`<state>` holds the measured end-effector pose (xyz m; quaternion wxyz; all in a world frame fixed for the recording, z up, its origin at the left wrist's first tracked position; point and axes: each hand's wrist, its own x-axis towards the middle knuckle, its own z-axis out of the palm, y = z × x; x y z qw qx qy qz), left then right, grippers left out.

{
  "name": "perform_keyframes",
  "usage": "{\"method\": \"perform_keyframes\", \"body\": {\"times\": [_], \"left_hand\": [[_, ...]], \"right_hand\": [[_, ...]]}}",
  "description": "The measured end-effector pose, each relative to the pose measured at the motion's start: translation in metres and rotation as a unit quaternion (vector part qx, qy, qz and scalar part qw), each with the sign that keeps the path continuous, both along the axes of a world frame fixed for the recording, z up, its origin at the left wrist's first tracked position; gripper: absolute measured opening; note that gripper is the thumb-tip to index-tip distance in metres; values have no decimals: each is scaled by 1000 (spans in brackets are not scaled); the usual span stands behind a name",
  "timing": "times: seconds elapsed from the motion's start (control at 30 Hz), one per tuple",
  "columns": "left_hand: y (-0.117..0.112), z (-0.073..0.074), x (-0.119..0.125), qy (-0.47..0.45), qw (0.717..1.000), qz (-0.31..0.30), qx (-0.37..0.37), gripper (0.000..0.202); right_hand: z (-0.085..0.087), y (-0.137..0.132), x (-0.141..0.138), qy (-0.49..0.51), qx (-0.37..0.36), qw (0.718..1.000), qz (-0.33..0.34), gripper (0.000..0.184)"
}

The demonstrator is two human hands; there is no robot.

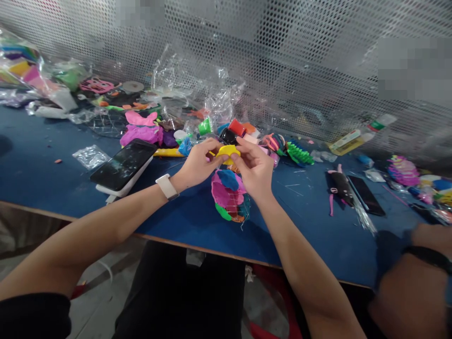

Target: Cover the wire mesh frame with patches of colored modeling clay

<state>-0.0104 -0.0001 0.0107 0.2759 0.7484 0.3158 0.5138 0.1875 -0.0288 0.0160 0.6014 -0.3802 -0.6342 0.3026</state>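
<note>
A flattened yellow piece of modelling clay [229, 151] is pinched between both hands above the table. My left hand [201, 162] grips its left side, and my right hand [256, 169] its right side, thumbs at the near edge. Just below them on the blue table stands a rounded wire-mesh form [231, 200], partly covered with pink, blue, green and orange clay patches. Bare wire grid shows on its near side. My right hand hides part of its upper right edge.
A phone [124, 165] lies on a white box at left. Clay lumps, a pink clay piece [141, 134] and clear plastic bags [197, 84] crowd the back. At right are another phone [366, 195], a dark clay figure [341, 188] and another person's arm [413, 292].
</note>
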Motion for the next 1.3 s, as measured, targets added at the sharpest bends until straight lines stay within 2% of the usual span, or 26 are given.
{"method": "perform_keyframes", "body": {"times": [0.13, 0.27, 0.37, 0.47, 0.6, 0.83, 0.97, 1.13, 1.3], "left_hand": [[-1, -1, 1, 10, 1000, 0, -9, 9], [0, -2, 0, 19, 1000, -8, 11, 24], [0, -1, -2, 30, 999, -21, 18, 24], [-2, 0, -2, 41, 998, -32, 25, 26], [-6, 2, -1, 41, 998, -32, 39, 41], [-3, -1, 0, 28, 999, -8, 43, 22], [1, 2, -3, 10, 999, 22, 45, 31], [1, 4, -2, -23, 1000, 20, -4, 45], [0, 3, -1, -13, 1000, -9, -23, 35]], "right_hand": [[-1, 2, 2, 0, -16, 1000, 2, 61], [1, 1, 2, -13, -16, 1000, 3, 49], [2, -1, 1, -17, -12, 999, 26, 40], [2, -2, 0, -25, 2, 999, 21, 39], [1, 0, 0, -22, 10, 1000, -13, 41], [-1, 0, -2, -25, 14, 999, -20, 40], [-1, 0, -1, -27, -18, 999, -3, 51], [0, -1, -1, -28, -28, 999, -20, 46], [-2, 0, 0, -12, -21, 999, -44, 44]]}}
